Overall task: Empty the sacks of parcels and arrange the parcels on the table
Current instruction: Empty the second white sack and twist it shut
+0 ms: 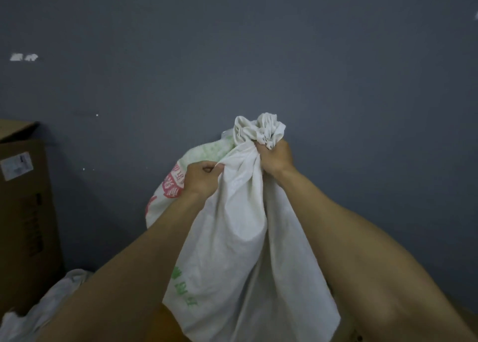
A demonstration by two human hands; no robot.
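Illegible print (172, 183) on sack (227, 238), box label (16, 166)

Your right hand (275, 158) is fisted round the bunched neck of the sack (232, 225), with its bare forearm stretched forward and up. Your left hand (200, 177) sits just below and to the left of that grip, thumb and curled fingers pinching a fold of cloth. Its bare forearm rises alongside.

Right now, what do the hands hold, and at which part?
The sack. The right hand grips its bunched top end; the left hand pinches a fold of cloth just below it.
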